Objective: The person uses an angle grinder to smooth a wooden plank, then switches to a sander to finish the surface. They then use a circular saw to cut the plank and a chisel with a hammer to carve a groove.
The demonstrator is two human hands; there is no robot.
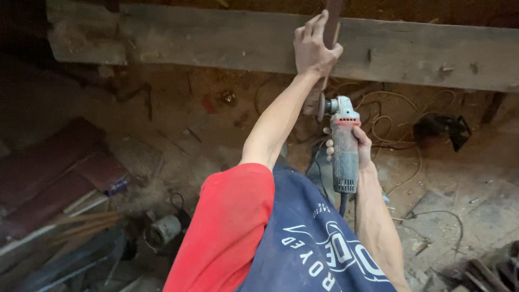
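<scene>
My left hand (315, 47) is stretched forward and gripped around a narrow reddish-brown wooden strip (332, 20) that stands up against a thick grey timber beam (216, 38). My right hand (361, 148) holds a grey and red angle grinder (343, 141) by its body. The grinder's disc (320, 106) faces left and sits against the lower part of the strip, just below my left wrist. The strip's lower end is hidden behind my forearm and the disc.
Dusty ground lies below, with tangled cords (394, 130) and a dark tool (440, 128) at the right. Dark reddish boards (54, 167), thin sticks (81, 224) and a round metal can (162, 230) lie at the left. Scrap pieces (486, 270) sit at the lower right.
</scene>
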